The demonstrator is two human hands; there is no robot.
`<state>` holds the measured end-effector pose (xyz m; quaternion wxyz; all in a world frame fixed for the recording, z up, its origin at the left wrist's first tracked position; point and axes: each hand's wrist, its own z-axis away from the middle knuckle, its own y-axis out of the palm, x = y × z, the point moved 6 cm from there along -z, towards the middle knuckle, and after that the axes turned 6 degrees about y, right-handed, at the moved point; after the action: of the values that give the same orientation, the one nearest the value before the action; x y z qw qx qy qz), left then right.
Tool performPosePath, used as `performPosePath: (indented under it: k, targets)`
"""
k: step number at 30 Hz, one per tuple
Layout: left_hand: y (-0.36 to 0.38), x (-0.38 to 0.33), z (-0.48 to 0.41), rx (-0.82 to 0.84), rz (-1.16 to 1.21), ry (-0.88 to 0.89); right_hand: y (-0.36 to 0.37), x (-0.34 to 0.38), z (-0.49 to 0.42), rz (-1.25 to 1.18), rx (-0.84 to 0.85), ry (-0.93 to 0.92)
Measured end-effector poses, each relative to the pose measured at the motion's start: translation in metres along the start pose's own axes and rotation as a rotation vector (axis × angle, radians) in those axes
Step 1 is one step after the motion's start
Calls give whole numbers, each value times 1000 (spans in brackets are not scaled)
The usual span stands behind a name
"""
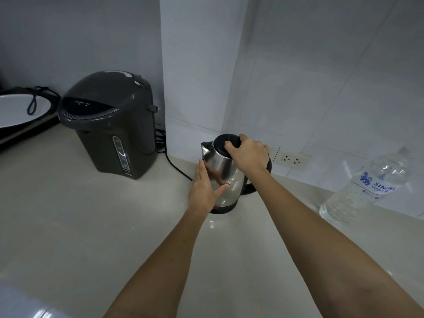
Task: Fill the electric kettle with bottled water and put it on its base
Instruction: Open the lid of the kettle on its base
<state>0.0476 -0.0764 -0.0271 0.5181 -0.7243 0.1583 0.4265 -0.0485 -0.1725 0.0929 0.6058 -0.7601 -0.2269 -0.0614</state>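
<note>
A stainless steel electric kettle (226, 177) with a black lid (223, 143) and black handle stands on its black base (221, 210) near the tiled wall. My left hand (205, 188) lies flat against the kettle's left side, fingers together and thumb spread. My right hand (249, 154) reaches over the top, fingers curled on the lid. A clear plastic water bottle (367, 187) with a blue label stands at the right, apart from both hands; its cap is too blurred to make out.
A dark grey hot-water dispenser (110, 125) stands on the pale counter (91, 226) at the left, its black cord (176, 169) running behind the kettle. A white plate (16, 111) sits far left. A wall socket (291, 159) is behind the kettle.
</note>
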Motion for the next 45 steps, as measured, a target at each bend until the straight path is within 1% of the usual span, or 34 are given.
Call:
performPosePath:
  k: [12, 14, 20, 23, 27, 34, 40, 45]
  targets:
    - [-1, 1, -1, -9, 8, 11, -10, 9, 3, 76, -11, -52]
    - [-1, 2, -1, -8, 16, 6, -17, 8, 0, -32, 13, -21]
    - [-2, 2, -1, -13, 15, 15, -33, -16, -9, -525, 139, 129]
    - [-2, 3, -2, -9, 16, 4, -35, -34, -6, -688, 107, 215]
    - [-2, 3, -1, -14, 21, 6, -28, -66, -2, -825, 97, 337]
    - [0, 3, -2, -14, -2, 19, -16, -97, 14, -1066, 171, 416]
    - [-1, 4, -3, -27, -7, 39, -19, -95, 19, -1137, 209, 366]
    - [-2, 2, -2, -25, -14, 37, -19, -95, 22, -1197, 196, 330]
